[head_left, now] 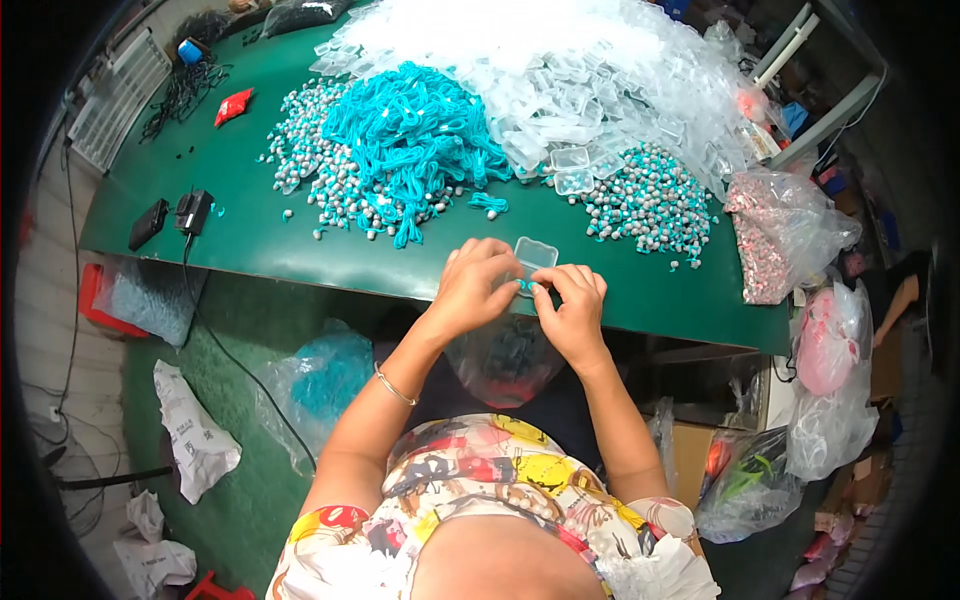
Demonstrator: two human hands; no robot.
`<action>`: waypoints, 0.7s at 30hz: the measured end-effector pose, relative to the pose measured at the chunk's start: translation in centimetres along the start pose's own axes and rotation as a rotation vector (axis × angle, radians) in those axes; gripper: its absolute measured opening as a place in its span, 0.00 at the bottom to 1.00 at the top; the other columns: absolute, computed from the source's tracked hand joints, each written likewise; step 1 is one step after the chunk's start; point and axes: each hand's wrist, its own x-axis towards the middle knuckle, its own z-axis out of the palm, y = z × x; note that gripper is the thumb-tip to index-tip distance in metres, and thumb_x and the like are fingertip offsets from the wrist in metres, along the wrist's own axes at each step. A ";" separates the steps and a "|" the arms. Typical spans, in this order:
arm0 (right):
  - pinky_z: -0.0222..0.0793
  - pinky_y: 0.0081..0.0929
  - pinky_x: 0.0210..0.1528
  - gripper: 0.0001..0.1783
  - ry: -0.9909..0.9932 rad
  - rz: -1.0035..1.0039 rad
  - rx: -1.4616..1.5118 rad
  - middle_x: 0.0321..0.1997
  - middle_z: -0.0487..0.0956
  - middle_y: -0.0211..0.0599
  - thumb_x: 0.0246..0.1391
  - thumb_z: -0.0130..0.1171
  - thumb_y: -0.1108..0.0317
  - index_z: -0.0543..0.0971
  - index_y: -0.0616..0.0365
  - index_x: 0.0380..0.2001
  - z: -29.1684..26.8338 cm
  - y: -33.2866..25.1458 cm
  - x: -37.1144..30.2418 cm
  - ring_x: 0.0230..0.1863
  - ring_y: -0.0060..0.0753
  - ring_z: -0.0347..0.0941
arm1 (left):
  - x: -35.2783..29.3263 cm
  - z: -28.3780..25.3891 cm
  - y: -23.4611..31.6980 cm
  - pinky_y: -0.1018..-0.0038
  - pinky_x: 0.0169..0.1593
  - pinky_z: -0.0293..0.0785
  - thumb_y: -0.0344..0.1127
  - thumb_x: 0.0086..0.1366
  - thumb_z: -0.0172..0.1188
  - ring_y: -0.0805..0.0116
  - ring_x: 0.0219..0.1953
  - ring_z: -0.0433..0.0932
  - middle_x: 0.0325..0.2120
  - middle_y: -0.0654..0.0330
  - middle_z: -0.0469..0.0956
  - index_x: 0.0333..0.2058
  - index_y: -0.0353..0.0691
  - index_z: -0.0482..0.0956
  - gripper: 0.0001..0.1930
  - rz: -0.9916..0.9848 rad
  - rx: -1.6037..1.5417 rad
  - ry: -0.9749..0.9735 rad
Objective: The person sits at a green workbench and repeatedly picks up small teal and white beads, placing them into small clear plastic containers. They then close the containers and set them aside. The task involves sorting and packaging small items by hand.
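At the table's near edge, my left hand [474, 284] and my right hand [573, 308] are close together, fingers bent in a pinch. Small teal pieces [525, 286] show between their fingertips. A clear plastic case [537, 252] stands with its lid up just beyond the fingers; its lower part is mostly hidden by them. Ahead on the left lies a heap of teal cord bundles [410, 135], and a single teal bundle [488, 203] sits apart from it. Small grey-and-teal pieces [650, 205] are piled on the right, with more grey-and-teal pieces [305, 125] around the cords.
A large mound of clear cases [600, 80] covers the far table. A bag of pink pieces [765, 235] stands at the right edge. Black adapters [193, 211] with a hanging cable and a red packet [233, 107] lie left. Plastic bags [325, 385] are below the table.
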 end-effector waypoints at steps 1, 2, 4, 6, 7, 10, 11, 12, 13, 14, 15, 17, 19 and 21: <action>0.57 0.39 0.53 0.06 0.010 -0.009 -0.030 0.33 0.77 0.30 0.48 0.64 0.69 0.80 0.50 0.31 0.2 -0.1 -0.1 0.42 0.36 0.72 | -0.1 0.1 -0.1 0.63 0.49 0.66 0.33 0.55 0.65 0.57 0.46 0.72 0.40 0.60 0.76 0.35 0.45 0.81 0.08 -0.002 0.013 0.001; 0.56 0.40 0.53 0.05 0.021 -0.018 -0.059 0.33 0.77 0.30 0.48 0.64 0.69 0.80 0.50 0.31 0.3 -0.2 -0.1 0.42 0.36 0.72 | -0.1 0.2 -0.1 0.63 0.49 0.66 0.34 0.55 0.65 0.57 0.46 0.72 0.40 0.60 0.76 0.35 0.45 0.81 0.08 -0.004 0.025 0.002; 0.55 0.41 0.54 0.05 0.036 -0.040 -0.114 0.33 0.77 0.29 0.48 0.64 0.69 0.80 0.50 0.31 0.5 -0.3 -0.1 0.44 0.36 0.71 | -0.2 0.3 -0.1 0.62 0.48 0.66 0.35 0.55 0.64 0.57 0.45 0.72 0.40 0.60 0.76 0.35 0.45 0.81 0.08 0.004 0.046 0.027; 0.55 0.42 0.54 0.05 0.049 -0.065 -0.166 0.34 0.76 0.29 0.48 0.63 0.68 0.80 0.50 0.31 0.5 -0.6 -0.1 0.45 0.36 0.71 | -0.2 0.5 -0.1 0.62 0.46 0.66 0.35 0.55 0.64 0.57 0.44 0.73 0.39 0.60 0.76 0.34 0.45 0.81 0.08 0.017 0.064 0.053; 0.55 0.41 0.54 0.04 0.047 -0.071 -0.165 0.34 0.76 0.29 0.49 0.63 0.68 0.80 0.50 0.31 0.5 -0.6 -0.1 0.44 0.36 0.71 | -0.2 0.6 -0.2 0.61 0.45 0.66 0.35 0.54 0.64 0.57 0.44 0.73 0.38 0.60 0.76 0.34 0.44 0.81 0.08 0.027 0.073 0.066; 0.56 0.41 0.53 0.03 0.038 -0.071 -0.132 0.34 0.77 0.29 0.50 0.62 0.68 0.80 0.51 0.31 0.2 -0.4 0.0 0.43 0.36 0.71 | -0.3 0.8 0.0 0.61 0.44 0.66 0.35 0.54 0.64 0.57 0.43 0.73 0.37 0.60 0.76 0.33 0.44 0.80 0.07 0.037 0.089 0.085; 0.56 0.40 0.53 0.03 0.031 -0.060 -0.101 0.34 0.77 0.30 0.51 0.62 0.68 0.80 0.51 0.31 0.1 -0.2 0.1 0.42 0.37 0.72 | -0.3 0.7 0.1 0.61 0.44 0.66 0.35 0.54 0.64 0.57 0.43 0.73 0.37 0.60 0.76 0.33 0.44 0.80 0.07 0.037 0.092 0.088; 0.57 0.40 0.52 0.03 0.024 -0.050 -0.072 0.34 0.78 0.30 0.51 0.61 0.68 0.81 0.51 0.31 0.0 0.0 0.3 0.42 0.37 0.72 | -0.3 0.7 0.0 0.61 0.44 0.67 0.36 0.54 0.64 0.57 0.43 0.73 0.36 0.60 0.76 0.34 0.44 0.80 0.08 0.040 0.093 0.085; 0.58 0.40 0.51 0.03 0.020 -0.044 -0.046 0.34 0.78 0.31 0.52 0.61 0.68 0.81 0.51 0.31 -0.1 0.3 0.6 0.41 0.38 0.72 | -0.4 0.6 0.0 0.61 0.44 0.67 0.36 0.53 0.64 0.57 0.43 0.73 0.36 0.60 0.76 0.35 0.44 0.80 0.10 0.042 0.094 0.081; 0.59 0.39 0.50 0.03 0.014 -0.040 -0.020 0.34 0.78 0.31 0.52 0.61 0.68 0.81 0.51 0.31 -0.2 0.6 1.2 0.41 0.38 0.73 | -0.4 0.6 0.0 0.61 0.44 0.67 0.37 0.53 0.64 0.57 0.42 0.73 0.36 0.60 0.76 0.36 0.44 0.79 0.11 0.044 0.094 0.079; 0.60 0.39 0.49 0.03 0.010 -0.037 0.007 0.34 0.79 0.31 0.53 0.60 0.68 0.81 0.51 0.31 -0.3 0.9 2.0 0.40 0.39 0.73 | -0.4 0.4 0.0 0.61 0.44 0.66 0.38 0.53 0.64 0.56 0.42 0.73 0.36 0.60 0.76 0.38 0.44 0.79 0.14 0.033 0.098 0.066; 0.63 0.40 0.45 0.04 -0.004 -0.053 0.074 0.35 0.79 0.32 0.53 0.61 0.69 0.81 0.52 0.32 0.0 2.0 4.2 0.41 0.41 0.73 | -0.3 0.1 0.3 0.62 0.45 0.66 0.41 0.52 0.64 0.56 0.43 0.73 0.37 0.58 0.76 0.43 0.44 0.79 0.19 0.011 0.099 0.034; 0.64 0.40 0.46 0.05 -0.008 -0.129 0.075 0.37 0.79 0.32 0.52 0.61 0.68 0.81 0.52 0.34 1.3 2.8 6.7 0.42 0.42 0.73 | -0.2 -0.1 0.7 0.61 0.45 0.66 0.42 0.50 0.65 0.55 0.43 0.72 0.38 0.58 0.75 0.45 0.44 0.78 0.22 0.035 0.139 0.022; 0.65 0.41 0.48 0.07 -0.078 -0.139 0.021 0.39 0.79 0.32 0.52 0.62 0.67 0.82 0.51 0.36 3.3 3.1 8.7 0.45 0.42 0.74 | -0.1 -0.1 0.7 0.61 0.45 0.66 0.43 0.49 0.66 0.54 0.43 0.71 0.38 0.57 0.74 0.46 0.43 0.77 0.24 0.051 0.164 0.007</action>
